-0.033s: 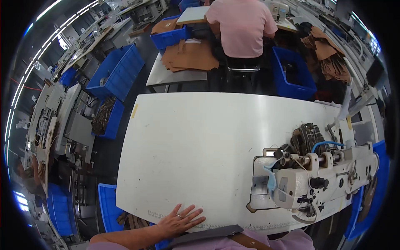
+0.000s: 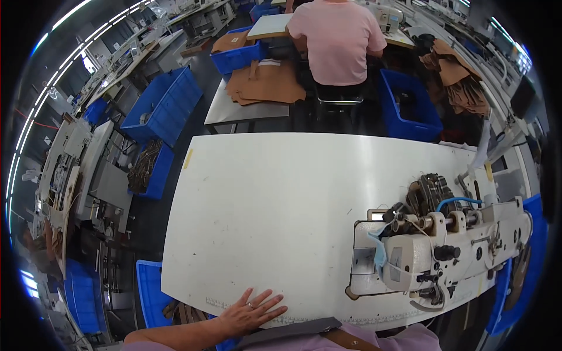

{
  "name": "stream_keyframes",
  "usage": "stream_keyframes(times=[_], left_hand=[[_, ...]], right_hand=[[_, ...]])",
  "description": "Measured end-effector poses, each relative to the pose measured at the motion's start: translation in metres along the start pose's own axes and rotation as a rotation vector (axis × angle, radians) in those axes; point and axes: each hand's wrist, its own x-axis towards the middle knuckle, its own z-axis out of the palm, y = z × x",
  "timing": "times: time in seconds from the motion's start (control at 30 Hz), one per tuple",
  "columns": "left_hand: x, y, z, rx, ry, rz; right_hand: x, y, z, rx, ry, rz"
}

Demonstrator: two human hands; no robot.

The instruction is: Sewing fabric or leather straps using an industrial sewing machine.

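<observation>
While the left hand (image 2: 252, 314) rests flat on the white table (image 2: 263, 205), its fingers are spread wide and it holds nothing. It sits by the front edge, a bit left of the middle. I can't see the right hand, so I can't tell if it holds something. A ruler strip (image 2: 351, 320) runs along the front edge, and a gray flap (image 2: 293, 332) is near the hand. Toward the right edge sits a big white sewing machine (image 2: 465, 260), well apart from the hand, with a blue mask (image 2: 380, 253) hanging on it. Behind the machine, a heap of dark pieces (image 2: 430, 193) lies near the right edge. By the front left corner, off the table, are a blue box (image 2: 153, 292) and some brown strips (image 2: 190, 313).

I see no piece held or being sewn, so it looks like no sewing is going on now. The dark heap may be done or may be waiting; I can't tell which. The brown strips are just as hard to tell, so I can't say how much is left.
</observation>
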Motion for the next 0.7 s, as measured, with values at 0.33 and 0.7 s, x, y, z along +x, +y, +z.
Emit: stream_keyframes(times=[0.33,0.7], left_hand=[[-0.005,0.025,0.003,0.293,-0.005,-0.095],[-0.018,0.037,0.042,0.296,0.416,-0.152]], right_hand=[[-0.013,0.051,-0.028,0.128,0.217,-0.206],[-0.162,0.133,-0.045,0.255,0.216,-0.327]])
